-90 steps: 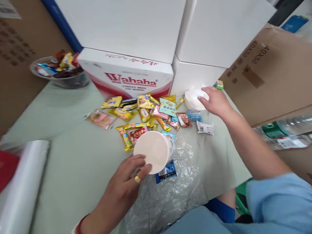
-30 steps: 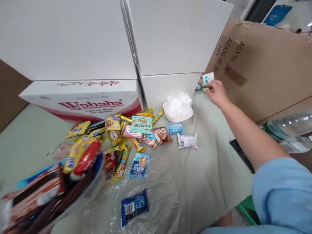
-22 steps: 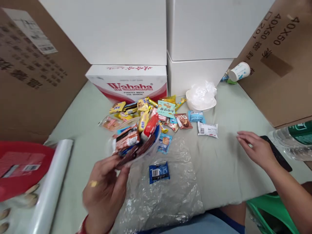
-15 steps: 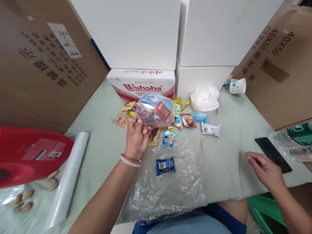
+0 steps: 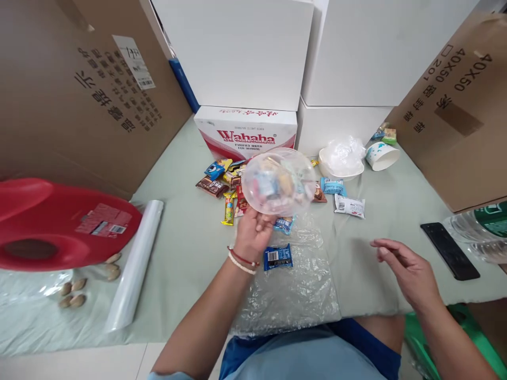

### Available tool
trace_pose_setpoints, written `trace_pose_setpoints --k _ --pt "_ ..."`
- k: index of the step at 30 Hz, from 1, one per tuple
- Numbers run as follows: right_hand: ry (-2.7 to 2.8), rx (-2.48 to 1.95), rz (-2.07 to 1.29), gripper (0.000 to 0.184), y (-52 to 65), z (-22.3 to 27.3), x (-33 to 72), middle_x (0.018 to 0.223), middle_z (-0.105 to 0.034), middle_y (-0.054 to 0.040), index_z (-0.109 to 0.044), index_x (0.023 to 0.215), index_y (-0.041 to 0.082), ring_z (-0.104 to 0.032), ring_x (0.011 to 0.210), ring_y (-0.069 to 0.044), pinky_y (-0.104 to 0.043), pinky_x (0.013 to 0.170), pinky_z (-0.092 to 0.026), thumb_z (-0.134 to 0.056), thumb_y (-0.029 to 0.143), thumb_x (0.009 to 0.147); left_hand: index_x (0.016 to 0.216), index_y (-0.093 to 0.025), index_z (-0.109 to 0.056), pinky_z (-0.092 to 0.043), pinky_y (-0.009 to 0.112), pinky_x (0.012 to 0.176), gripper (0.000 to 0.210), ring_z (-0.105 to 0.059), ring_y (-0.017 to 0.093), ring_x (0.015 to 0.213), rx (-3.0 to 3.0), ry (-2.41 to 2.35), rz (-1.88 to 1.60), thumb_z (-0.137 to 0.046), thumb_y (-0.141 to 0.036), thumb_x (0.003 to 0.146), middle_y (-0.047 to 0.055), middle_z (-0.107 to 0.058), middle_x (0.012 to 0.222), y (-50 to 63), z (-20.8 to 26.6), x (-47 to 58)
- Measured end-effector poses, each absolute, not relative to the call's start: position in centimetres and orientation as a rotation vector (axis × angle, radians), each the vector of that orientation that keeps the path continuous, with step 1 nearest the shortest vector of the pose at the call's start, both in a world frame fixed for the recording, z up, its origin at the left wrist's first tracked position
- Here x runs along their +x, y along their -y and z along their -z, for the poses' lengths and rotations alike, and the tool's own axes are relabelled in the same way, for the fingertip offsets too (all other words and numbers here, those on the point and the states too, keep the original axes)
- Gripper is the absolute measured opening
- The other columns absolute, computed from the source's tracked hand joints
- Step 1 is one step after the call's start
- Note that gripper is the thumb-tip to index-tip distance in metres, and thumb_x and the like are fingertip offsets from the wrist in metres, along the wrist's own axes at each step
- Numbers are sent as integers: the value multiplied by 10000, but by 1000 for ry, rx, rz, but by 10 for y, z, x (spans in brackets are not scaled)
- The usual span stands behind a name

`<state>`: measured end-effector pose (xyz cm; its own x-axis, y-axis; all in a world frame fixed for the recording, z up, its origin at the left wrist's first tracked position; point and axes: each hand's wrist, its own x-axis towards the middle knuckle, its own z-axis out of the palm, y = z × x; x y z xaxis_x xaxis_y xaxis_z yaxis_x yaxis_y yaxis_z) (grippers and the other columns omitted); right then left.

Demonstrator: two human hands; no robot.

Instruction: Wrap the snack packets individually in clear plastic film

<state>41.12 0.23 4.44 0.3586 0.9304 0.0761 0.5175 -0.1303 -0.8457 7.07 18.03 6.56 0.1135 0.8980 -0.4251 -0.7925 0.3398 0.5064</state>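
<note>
My left hand point(image 5: 255, 232) grips the near edge of a clear plastic bowl point(image 5: 277, 206) and holds it tilted over a pile of snacks. Colours of snack packets show blurred through the bowl; I cannot tell which lie inside it and which behind. Left of the bowl lie a brown packet point(image 5: 213, 186), a blue packet point(image 5: 215, 169) and a yellow stick packet point(image 5: 228, 207). Below my left hand, a dark blue packet point(image 5: 278, 257) lies on a clear plastic sheet point(image 5: 293, 295). My right hand point(image 5: 407, 269) hovers at the right, fingers loosely bent and holding nothing.
A Wahaha carton point(image 5: 247, 134) stands behind the pile. Right of it sit a white bowl with a plastic bag point(image 5: 343, 155), a paper cup point(image 5: 382, 156), a phone point(image 5: 450, 251) and bottles point(image 5: 485, 224). A red jug point(image 5: 71, 221) and a plastic roll point(image 5: 137, 264) lie left.
The bowl in my left hand has tipped further, its round face now toward me. Different packets show at the pile's left. The paper cup has shifted, and my right hand has moved left.
</note>
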Motion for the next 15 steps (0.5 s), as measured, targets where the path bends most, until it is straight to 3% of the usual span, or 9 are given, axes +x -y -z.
trace_pose_setpoints --k 4,7,10,12,13,15 --pt "1208 -1361 -879 666 -15 -48 342 1514 -645 -110 -528 1528 347 -647 1357 -273 -439 1027 -620 -723 591 939 937 -186 -666 -365 179 446 123 -172 3 368 232 -701 -1008 -749 -182 846 -77 -581 645 -135 -57 113" --pt "1162 -1325 -943 454 -13 -56 314 1306 -755 -112 -591 1398 325 -752 1140 -263 -438 951 -639 -639 548 1006 935 -186 -709 -411 218 492 217 -327 31 404 388 -719 -867 -811 -327 805 -33 -633 699 -103 -47 130" --pt "1134 -1425 -782 242 -11 -72 331 994 -787 -65 -655 1170 288 -757 908 -234 -407 859 -631 -625 478 1023 1072 -240 -743 -545 308 718 294 -647 135 673 895 -914 -853 -713 -486 913 59 -750 1024 -84 -42 111" --pt "1170 -1599 -537 223 -14 -83 365 1012 -779 -63 -666 1134 272 -743 944 -233 -401 889 -607 -648 455 1008 1237 -293 -725 -551 386 907 319 -723 214 935 1365 -1084 -923 -645 -457 975 83 -751 1217 -83 -36 80" --pt "1218 -1718 -413 227 -16 -88 386 1040 -780 -70 -674 1129 264 -740 970 -240 -409 908 -596 -649 451 1002 1240 -299 -734 -530 417 979 305 -720 253 1066 1614 -1136 -963 -620 -430 989 86 -757 1215 -86 -31 62" --pt "1375 -1986 -229 246 -25 -92 430 1065 -784 -96 -693 1100 242 -739 990 -268 -444 924 -582 -611 450 997 1164 -302 -762 -486 456 1037 250 -719 282 1122 2037 -1274 -996 -588 -376 1000 73 -782 1188 -92 -16 27"
